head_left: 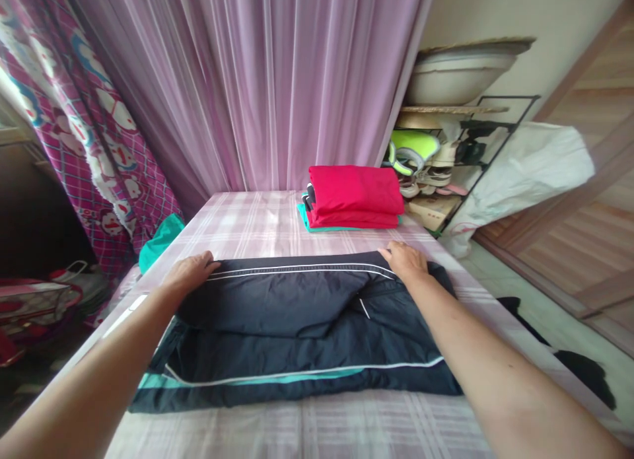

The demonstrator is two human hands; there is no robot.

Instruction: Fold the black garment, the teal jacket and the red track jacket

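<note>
Head view: left hand (pixel 192 271) and right hand (pixel 407 259) hold the dark garment (pixel 277 347) by its far edge, grip narrow.

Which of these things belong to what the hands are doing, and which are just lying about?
Part of the job:
- left hand and right hand, at the far edge of the dark garment
- checked tablecloth beneath
- probably the folded red cloth

Apparently just lying about:
- pale basin
- shoes
- white bag
- teal bundle
</note>
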